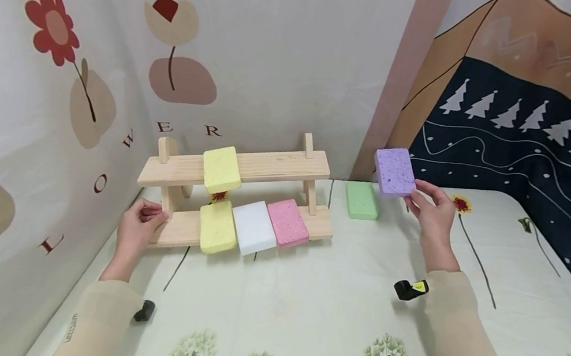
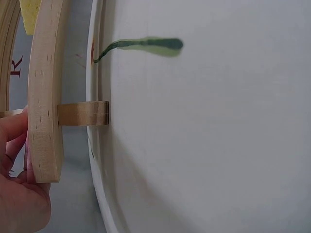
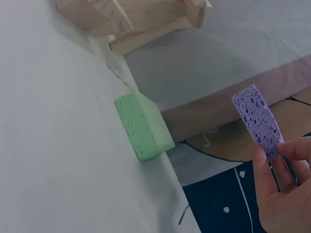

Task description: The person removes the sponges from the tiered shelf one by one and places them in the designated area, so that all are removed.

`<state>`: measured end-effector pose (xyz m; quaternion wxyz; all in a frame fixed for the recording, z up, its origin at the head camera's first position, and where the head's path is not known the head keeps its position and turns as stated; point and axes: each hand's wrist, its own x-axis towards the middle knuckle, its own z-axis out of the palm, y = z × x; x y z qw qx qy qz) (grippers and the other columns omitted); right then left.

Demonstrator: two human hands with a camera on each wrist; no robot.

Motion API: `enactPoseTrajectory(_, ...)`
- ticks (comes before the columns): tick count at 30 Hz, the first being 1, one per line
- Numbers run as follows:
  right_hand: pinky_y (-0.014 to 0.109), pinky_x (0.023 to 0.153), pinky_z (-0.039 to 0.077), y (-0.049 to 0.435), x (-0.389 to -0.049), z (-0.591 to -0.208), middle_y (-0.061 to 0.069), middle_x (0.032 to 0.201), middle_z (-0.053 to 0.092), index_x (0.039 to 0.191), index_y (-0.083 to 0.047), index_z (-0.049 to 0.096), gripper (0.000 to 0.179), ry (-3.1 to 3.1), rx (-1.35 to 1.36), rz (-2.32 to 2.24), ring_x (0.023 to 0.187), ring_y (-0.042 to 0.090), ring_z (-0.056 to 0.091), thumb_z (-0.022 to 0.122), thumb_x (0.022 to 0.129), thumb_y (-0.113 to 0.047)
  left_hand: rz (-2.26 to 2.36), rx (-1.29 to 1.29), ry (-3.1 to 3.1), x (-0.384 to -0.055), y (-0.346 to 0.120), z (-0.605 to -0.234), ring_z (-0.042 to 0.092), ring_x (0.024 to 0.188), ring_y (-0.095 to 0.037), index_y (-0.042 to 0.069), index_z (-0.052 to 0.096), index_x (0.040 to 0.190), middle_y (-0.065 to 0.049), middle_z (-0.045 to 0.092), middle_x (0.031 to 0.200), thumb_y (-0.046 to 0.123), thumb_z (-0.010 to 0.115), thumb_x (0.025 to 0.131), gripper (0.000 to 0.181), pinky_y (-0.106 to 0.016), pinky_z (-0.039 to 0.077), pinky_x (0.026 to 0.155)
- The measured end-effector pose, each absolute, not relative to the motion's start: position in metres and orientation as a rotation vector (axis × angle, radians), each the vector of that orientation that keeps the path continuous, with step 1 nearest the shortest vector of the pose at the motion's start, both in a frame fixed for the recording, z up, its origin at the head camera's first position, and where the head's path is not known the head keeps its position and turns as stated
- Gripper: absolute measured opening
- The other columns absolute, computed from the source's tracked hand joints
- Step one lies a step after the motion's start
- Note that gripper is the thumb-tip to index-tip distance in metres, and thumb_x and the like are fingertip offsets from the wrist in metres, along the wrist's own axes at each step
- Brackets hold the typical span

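Note:
Between thumb and fingertips, my right hand (image 1: 432, 210) pinches a purple sponge (image 1: 395, 171) by its lower right corner, raised over the table. A green sponge (image 1: 362, 200) lies on the table just left of it. My left hand (image 1: 139, 225) grips the left end of a two-tier wooden rack (image 1: 276, 165), and in the left wrist view its fingers (image 2: 14, 127) meet the wood. One yellow sponge (image 1: 221, 169) sits on the upper shelf. The lower shelf carries another yellow sponge (image 1: 218, 227), a white sponge (image 1: 254, 228) and a pink sponge (image 1: 288, 223) side by side.
A pale cloth with printed flowers covers the table (image 1: 293, 300). Behind the rack hangs a light curtain (image 1: 288, 56) with flower prints, and a dark tree-patterned cloth (image 1: 520, 133) hangs at the right. A black wrist device (image 1: 409, 289) is at the right sleeve.

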<state>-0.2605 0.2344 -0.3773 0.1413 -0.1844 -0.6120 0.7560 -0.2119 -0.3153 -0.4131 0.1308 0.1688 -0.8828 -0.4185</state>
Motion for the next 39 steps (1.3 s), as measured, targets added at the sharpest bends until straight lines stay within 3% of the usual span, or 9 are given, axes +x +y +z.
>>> enactPoseTrajectory(19, 0.013, 0.073, 0.055, 0.261, -0.268, -0.400, -0.008, 0.103, 0.056, 0.129, -0.004, 0.063, 0.037, -1.776, -0.639, 2.158, 0.082, 0.003, 0.064, 0.059, 0.094, 0.006, -1.221, 0.505, -2.577, -0.212, -0.314, -0.414, 0.049, 0.085, -0.003, 0.004, 0.058, 0.119, -0.005, 0.060, 0.105, 0.024, 0.066, 0.096, 0.031, -0.011, 0.041, 0.067)
enactPoseTrajectory(30, 0.012, 0.070, 0.055, 0.270, -0.273, -0.411, -0.007, 0.097, 0.055, 0.113, -0.009, 0.067, 0.028, -1.851, -0.749, 2.129, 0.075, -0.001, 0.063, 0.059, 0.093, 0.009, -1.230, 0.511, -2.560, -0.210, -0.315, -0.414, 0.049, 0.081, 0.001, 0.004, 0.059, 0.118, 0.003, 0.060, 0.098, 0.023, 0.067, 0.096, 0.030, -0.011, 0.041, 0.067)
enactPoseTrajectory(39, 0.014, 0.069, 0.055, 0.276, -0.281, -0.433, -0.007, 0.093, 0.056, 0.103, -0.018, 0.067, 0.023, -1.900, -0.894, 2.151, 0.072, -0.001, 0.064, 0.060, 0.095, 0.002, -1.229, 0.502, -2.564, -0.211, -0.317, -0.414, 0.049, 0.081, 0.002, 0.004, 0.058, 0.118, 0.003, 0.059, 0.098, 0.025, 0.067, 0.096, 0.032, -0.011, 0.042, 0.067)
